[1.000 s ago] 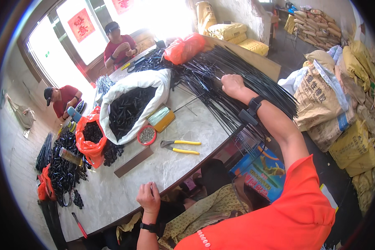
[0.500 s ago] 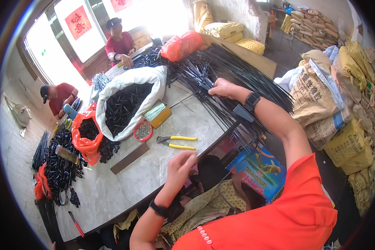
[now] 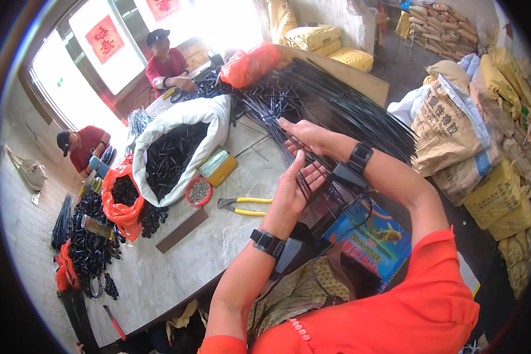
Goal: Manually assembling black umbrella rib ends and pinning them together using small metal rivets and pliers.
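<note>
A loose bunch of thin black rods [image 3: 329, 197] slants across the table's right edge. My right hand [image 3: 311, 138] holds the bunch from the far side, its thumb pointing left and fingers curled around the rods. Just nearer, my left hand [image 3: 298, 183] is turned palm up, thumb raised and fingers spread, with some rods crossing them. A large pile of similar long black rods [image 3: 351, 100] lies beyond my hands. Pliers with yellow handles [image 3: 251, 206] rest on the table left of my left wrist.
A white sack of black pieces [image 3: 215, 133], a red bag of small black parts [image 3: 124, 218], a red dish of small metal bits [image 3: 199, 192] and a brown strip [image 3: 183, 230] are on the grey table [image 3: 153, 286]. Two people work across it. Stacked sacks [image 3: 448, 130] stand at right.
My left hand has moved up and right from near the pliers to the rods, its fingers spreading. My right hand has shifted slightly, bringing rods nearer the table edge.
</note>
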Demonstrator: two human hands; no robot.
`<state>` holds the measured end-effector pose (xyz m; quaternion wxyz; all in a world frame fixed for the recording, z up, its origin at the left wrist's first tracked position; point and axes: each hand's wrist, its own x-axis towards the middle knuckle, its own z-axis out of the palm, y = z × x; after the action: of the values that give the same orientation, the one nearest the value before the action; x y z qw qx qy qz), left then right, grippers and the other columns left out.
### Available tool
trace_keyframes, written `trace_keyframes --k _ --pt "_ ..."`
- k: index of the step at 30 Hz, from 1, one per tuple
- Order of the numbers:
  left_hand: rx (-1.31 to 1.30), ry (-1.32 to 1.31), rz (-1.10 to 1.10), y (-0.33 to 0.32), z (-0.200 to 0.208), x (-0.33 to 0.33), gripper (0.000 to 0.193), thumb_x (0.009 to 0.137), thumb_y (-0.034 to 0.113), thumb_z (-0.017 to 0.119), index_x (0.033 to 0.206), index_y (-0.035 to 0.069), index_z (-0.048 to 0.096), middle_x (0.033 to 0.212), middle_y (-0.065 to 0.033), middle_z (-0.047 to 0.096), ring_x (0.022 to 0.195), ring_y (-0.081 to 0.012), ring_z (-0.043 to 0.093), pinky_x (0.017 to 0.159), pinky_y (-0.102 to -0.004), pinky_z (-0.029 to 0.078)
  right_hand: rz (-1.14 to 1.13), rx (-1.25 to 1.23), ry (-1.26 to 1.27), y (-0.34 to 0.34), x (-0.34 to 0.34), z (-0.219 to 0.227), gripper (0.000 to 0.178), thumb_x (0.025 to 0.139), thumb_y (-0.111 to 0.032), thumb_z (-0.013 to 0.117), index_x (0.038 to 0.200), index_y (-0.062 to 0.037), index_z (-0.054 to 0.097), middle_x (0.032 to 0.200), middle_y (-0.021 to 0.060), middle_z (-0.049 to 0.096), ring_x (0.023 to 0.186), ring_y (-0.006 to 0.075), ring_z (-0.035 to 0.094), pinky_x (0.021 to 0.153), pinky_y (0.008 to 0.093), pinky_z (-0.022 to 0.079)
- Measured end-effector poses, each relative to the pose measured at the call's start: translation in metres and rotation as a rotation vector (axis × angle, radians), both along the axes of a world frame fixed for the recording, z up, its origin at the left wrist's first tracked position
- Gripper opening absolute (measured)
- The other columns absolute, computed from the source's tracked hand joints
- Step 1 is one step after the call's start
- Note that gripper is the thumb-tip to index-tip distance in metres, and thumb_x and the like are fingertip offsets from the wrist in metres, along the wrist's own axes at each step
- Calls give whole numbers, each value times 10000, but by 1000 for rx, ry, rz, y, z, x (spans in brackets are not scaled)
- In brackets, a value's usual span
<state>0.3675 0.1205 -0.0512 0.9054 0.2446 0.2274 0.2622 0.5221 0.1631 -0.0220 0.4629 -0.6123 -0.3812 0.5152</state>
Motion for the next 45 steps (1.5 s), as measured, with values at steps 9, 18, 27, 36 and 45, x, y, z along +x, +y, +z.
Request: trace_keyframes --k 9,18,27,36,45 --pt "1 -36 -88 21 -23 5 238 1012 255 552 1070 24 554 840 -69 610 778 -219 622 763 -383 571 157 68 -397 -18 -8 22 603 925 -617 568 889 -20 641 742 51 599 679 146 551 617 328 480" --pt "-60 -57 24 44 -11 -42 271 1062 261 435 1120 5 499 696 9 420 560 -102 378 544 -267 409 168 419 -548 -94 24 83 362 927 -345 645 995 9 680 784 96 713 724 175 685 662 325 534" --pt "-42 97 6 36 32 -75 186 1049 182 406 1096 21 486 715 12 416 519 -82 329 441 -242 282 -16 167 -1563 -61 -34 -33 793 823 -513 697 1373 4 452 1431 288 395 1323 398 416 1008 516 399" --pt "192 343 -95 -33 84 -194 190 1046 196 451 1045 18 520 658 61 327 490 -36 274 405 -204 229 -32 643 -1431 -15 18 -79 377 898 -66 504 1269 -10 544 1432 216 451 1356 371 418 1073 470 393" --pt "287 475 220 -115 138 -323 160 1041 192 463 1038 40 512 633 34 331 452 -57 282 388 -215 243 -255 690 -1703 -4 8 -55 387 845 -268 672 1164 -65 589 1230 137 551 1144 279 524 915 417 420"
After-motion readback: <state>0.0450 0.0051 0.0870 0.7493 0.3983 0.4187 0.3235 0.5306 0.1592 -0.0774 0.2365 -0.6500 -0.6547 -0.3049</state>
